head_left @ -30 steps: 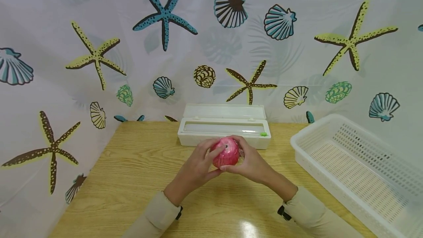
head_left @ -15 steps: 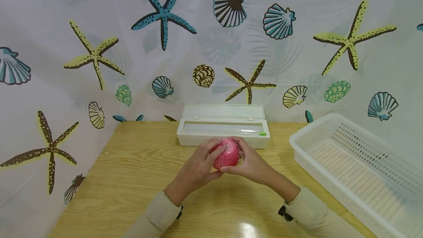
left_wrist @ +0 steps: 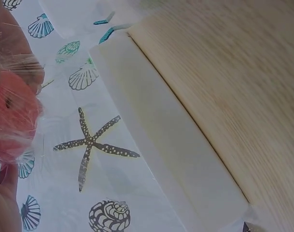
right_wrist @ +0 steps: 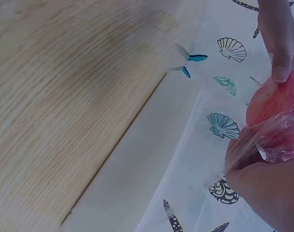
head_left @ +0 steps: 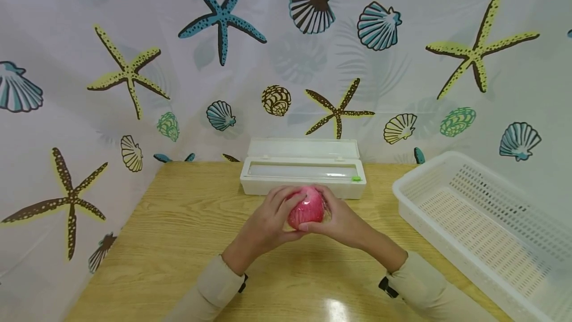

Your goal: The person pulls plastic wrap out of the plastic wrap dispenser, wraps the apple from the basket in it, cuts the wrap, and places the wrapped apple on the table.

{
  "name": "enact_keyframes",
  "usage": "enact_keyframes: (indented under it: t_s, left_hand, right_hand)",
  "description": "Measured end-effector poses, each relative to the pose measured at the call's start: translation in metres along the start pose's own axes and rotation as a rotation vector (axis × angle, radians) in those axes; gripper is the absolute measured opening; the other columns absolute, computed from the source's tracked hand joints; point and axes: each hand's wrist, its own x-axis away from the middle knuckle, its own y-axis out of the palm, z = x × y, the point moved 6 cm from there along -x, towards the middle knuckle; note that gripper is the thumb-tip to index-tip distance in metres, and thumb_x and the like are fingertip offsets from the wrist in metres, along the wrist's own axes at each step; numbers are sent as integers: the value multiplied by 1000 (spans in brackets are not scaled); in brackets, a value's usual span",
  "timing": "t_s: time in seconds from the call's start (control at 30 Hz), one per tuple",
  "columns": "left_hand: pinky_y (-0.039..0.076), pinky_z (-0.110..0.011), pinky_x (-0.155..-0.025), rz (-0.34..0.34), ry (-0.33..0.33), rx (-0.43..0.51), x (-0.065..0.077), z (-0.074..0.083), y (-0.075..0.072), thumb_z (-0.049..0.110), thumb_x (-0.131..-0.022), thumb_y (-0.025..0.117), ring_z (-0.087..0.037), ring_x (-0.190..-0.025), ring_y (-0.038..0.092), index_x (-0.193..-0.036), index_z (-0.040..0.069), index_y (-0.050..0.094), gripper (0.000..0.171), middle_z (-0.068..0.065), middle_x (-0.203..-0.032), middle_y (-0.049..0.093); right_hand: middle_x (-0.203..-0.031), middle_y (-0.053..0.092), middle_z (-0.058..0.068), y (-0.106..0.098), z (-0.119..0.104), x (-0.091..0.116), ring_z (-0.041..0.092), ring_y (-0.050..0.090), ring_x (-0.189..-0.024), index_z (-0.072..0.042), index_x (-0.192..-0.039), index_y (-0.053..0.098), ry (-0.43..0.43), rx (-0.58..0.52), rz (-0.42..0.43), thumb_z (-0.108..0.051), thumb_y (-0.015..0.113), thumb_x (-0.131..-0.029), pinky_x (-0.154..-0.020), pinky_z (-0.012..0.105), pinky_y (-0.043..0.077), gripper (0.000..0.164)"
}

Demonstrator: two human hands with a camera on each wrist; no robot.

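Over the table (head_left: pixel 187 222), I find left hand (head_left: pixel 266 220) and right hand (head_left: pixel 343 220) curled round the apple (head_left: pixel 309 211). Slack film (right_wrist: pixel 257 140) could slip, dropping it.

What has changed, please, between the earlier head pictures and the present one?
Little: the dark spot atop the wrapped red fruit no longer shows plainly in the head view; whether turned away or covered, I cannot tell. Nothing was taken up or let go: the left hand and right hand still hold it. The white box and white basket stayed put.
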Motion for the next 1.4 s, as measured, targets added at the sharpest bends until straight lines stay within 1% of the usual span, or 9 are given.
enact_keyframes:
  t_s: [0.17, 0.3, 0.53, 0.7, 0.87, 0.97, 1.1, 1.27, 1.4]
  left_hand:
    - [47, -34, -98, 12, -35, 40, 1, -4, 0, 44, -71, 79, -24, -123, 42, -132, 2, 45, 82, -13, -134, 46]
    - [47, -33, -98, 8, -57, 55, 2, -7, 1, 45, -70, 78, -23, -122, 42, -132, 2, 46, 82, -12, -133, 47]
    - [47, -33, -98, 18, -65, 76, 4, -10, 2, 47, -71, 77, -22, -122, 42, -131, 2, 46, 81, -11, -132, 48]
    - [48, -33, -97, 14, -102, 109, 6, -13, 3, 46, -69, 78, -21, -122, 43, -131, 3, 46, 82, -10, -131, 49]
    - [49, -34, -96, 6, -139, 147, 8, -17, 4, 45, -68, 79, -20, -121, 43, -132, 5, 45, 83, -8, -131, 50]
    - [50, -33, -95, 6, -155, 168, 8, -19, 5, 44, -67, 80, -19, -121, 43, -132, 6, 46, 82, -7, -131, 51]
    - [50, -35, -94, 4, -165, 202, 8, -20, 5, 44, -67, 81, -19, -121, 44, -132, 5, 45, 84, -8, -131, 51]
    - [50, -33, -94, -4, -197, 266, 9, -23, 7, 43, -67, 80, -17, -122, 43, -134, 6, 44, 84, -6, -132, 50]
    - [50, -33, -94, -4, -221, 309, 9, -25, 8, 42, -68, 81, -16, -121, 43, -134, 8, 44, 83, -5, -132, 51]
  right_hand:
    - [-130, 49, -1, 0, 0, 1, 15, 53, -110, -25, -138, 34, 3, -5, -21, -41, 72, -79, -86, 36, 54, 72]
    - [-132, 47, 0, 2, 0, 1, 16, 51, -114, -24, -139, 35, -40, -4, -36, -35, 71, -82, -89, 40, 53, 68]
    - [-134, 48, -2, 2, 3, 2, 15, 47, -119, -24, -140, 36, -67, 72, -25, -40, 69, -83, -93, 43, 49, 68]
    - [-142, 40, 4, 0, 5, 4, 25, 35, -128, -18, -142, 35, -79, 179, 1, -45, 67, -82, -100, 58, 37, 73]
    - [-150, 23, 12, -5, 6, 7, 38, 22, -133, -15, -145, 30, -81, 285, 35, -49, 67, -80, -97, 72, 29, 82]
    - [-151, 21, 11, -7, 3, 9, 35, 21, -135, -19, -146, 27, -133, 269, 54, -45, 70, -79, -98, 72, 29, 83]
    - [-149, 26, 9, -9, -6, 12, 29, 24, -135, -18, -144, 31, -276, 249, 84, -39, 75, -76, -99, 65, 35, 84]
    - [-145, 33, 10, -5, -17, 16, 26, 29, -132, -14, -140, 39, -460, 312, 64, -27, 78, -75, -100, 52, 43, 76]
    - [-143, 35, 11, -1, -22, 17, 26, 31, -129, -12, -137, 43, -520, 375, 56, -20, 76, -76, -99, 48, 45, 70]
